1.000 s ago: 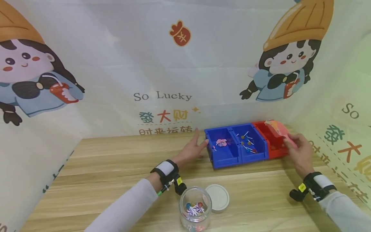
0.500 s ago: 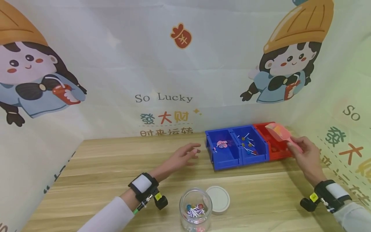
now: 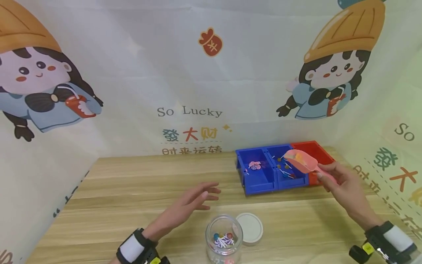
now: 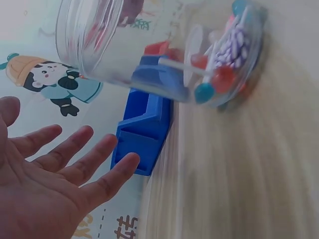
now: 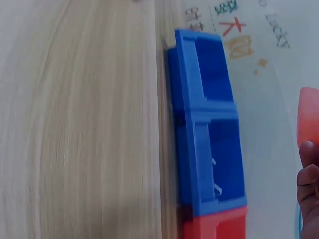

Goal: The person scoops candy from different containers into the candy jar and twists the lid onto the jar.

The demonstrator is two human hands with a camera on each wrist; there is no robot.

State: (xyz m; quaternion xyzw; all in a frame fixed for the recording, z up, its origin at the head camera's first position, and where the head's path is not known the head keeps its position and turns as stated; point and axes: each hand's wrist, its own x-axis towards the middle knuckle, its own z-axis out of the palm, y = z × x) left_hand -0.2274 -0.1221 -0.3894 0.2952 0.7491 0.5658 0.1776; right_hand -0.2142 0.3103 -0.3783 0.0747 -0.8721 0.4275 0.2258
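A pink scoop (image 3: 301,161) with something orange-yellow in its bowl is held by its handle in my right hand (image 3: 344,190), above the middle blue bin (image 3: 298,181) and the red bin (image 3: 313,148). My left hand (image 3: 182,205) hovers over the table with spread fingers and touches nothing. Close by it stands a clear jar (image 3: 224,234) with lollipops inside, also large in the left wrist view. Pink-and-white candies (image 3: 255,165) lie in the left blue bin (image 3: 260,189). Several lollipops (image 3: 286,175) are in the middle one, partly covered by the scoop.
A round white lid (image 3: 250,228) lies on the wooden table (image 3: 132,183), just right of the jar. Printed cloth (image 3: 184,73) forms a wall behind and at both sides. The three bins stand joined in a row near the back wall.
My left hand has left the side of the blue bin and come back left toward the jar. The scoop has moved left and nearer from the red bin in my right hand.
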